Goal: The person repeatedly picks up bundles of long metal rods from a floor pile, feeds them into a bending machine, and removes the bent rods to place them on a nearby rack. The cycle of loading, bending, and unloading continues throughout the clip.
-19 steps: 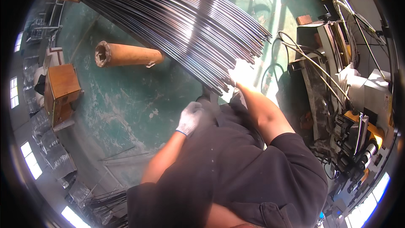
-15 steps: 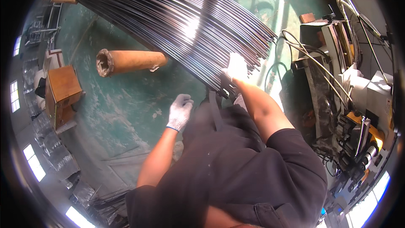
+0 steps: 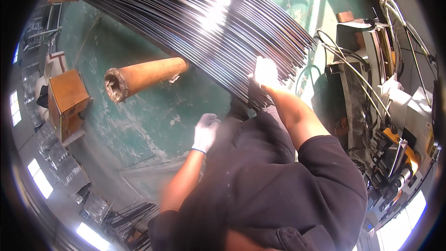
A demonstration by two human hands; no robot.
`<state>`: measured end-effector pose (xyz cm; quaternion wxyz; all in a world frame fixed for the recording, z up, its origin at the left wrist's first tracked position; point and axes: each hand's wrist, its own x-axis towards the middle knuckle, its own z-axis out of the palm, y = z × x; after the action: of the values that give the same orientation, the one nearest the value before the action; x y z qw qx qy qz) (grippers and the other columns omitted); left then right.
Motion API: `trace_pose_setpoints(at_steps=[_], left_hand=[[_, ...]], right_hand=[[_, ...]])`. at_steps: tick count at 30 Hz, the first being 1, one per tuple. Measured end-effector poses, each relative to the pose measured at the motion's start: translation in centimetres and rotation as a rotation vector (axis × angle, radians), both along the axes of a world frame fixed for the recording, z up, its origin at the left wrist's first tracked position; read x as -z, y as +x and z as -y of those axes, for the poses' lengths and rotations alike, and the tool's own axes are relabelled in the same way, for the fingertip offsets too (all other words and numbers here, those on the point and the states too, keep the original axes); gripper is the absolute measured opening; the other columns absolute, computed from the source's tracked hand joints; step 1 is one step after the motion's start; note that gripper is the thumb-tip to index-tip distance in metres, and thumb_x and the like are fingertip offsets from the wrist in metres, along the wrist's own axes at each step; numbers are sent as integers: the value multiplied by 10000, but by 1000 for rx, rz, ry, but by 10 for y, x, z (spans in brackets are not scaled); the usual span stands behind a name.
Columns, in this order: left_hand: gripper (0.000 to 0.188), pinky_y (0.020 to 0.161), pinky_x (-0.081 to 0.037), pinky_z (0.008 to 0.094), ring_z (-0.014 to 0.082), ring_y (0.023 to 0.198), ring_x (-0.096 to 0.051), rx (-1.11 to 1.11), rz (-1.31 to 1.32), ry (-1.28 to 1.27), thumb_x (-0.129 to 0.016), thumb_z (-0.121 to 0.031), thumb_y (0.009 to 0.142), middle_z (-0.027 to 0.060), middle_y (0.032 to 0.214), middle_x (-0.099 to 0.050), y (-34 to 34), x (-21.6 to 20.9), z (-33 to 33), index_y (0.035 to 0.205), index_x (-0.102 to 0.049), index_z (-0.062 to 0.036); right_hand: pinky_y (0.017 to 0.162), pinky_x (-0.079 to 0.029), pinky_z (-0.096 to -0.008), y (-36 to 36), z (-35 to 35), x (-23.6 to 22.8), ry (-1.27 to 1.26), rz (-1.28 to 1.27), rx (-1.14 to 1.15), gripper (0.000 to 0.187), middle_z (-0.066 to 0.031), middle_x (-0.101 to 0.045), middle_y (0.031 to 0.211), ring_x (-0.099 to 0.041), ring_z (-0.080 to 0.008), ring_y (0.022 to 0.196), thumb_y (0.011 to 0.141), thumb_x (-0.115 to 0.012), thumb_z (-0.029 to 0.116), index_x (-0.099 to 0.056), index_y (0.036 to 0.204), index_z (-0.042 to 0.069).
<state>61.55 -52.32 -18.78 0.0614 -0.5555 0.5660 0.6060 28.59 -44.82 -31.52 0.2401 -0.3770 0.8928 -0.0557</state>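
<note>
Rods, dark metal [image 3: 209,32]: one broad sheet, many, laid side by side, running from upper left down to the person's right hand; glare across the middle, near ends uneven.

Right hand [image 3: 265,72], white-gloved: at the near ends of the rods, over them; sunlight washes it out, and I cannot tell whether the fingers are clamped on any.

Left hand [image 3: 206,129], white glove with blue cuff edge: well apart from the right and from the rods, beside the dark trousers, above the floor; fingers partly bent, though from here I cannot tell whether they meet.

Tube, orange-brown, hollow, ragged-ended [image 3: 146,78]: left of the rods, far end against their edge.

Cabinet, wooden [image 3: 69,94]: farther left.

Floor, green, scuffed [image 3: 144,125].

Cables, pale, looped [image 3: 360,76]: at right.

Block, reddish [image 3: 345,16]: upper right.
</note>
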Motion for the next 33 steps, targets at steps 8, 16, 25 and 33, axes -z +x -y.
trace_pose_setpoints(at_steps=[8,16,25,33], left_hand=[[338,906,-554,303,185,1021,-703,303,63,-130,-584,-40,925,149,1077,-740,-23,-22,10,1253,-613,36],[340,917,-552,304,182,1027,-703,111,17,-201,-581,-16,934,150,1102,-746,-33,-28,39,1267,-610,44],[348,905,-559,326,200,988,-713,270,25,-173,-591,-60,906,153,1065,-753,-38,-17,-2,1239,-625,35],[320,907,-562,352,244,999,-726,328,-47,-217,-588,-92,900,168,1057,-754,-65,-32,0,1197,-647,12]], right_hand=[[761,-588,-466,-6,-9,32,-76,-24,-110,243,-217,-722,866,-731,-377,822,864,-683,231,-656,963,10],[745,-590,-444,-21,-8,52,-177,8,-256,167,-187,-715,779,-733,-349,794,789,-667,213,-694,720,64],[767,-566,-419,-54,4,-74,76,602,-42,417,-207,-745,838,-736,-298,802,794,-848,398,-756,852,-4],[848,-587,-444,-41,5,-94,74,387,-187,535,-230,-750,1008,-733,-361,933,916,-740,477,-737,1124,-16]])
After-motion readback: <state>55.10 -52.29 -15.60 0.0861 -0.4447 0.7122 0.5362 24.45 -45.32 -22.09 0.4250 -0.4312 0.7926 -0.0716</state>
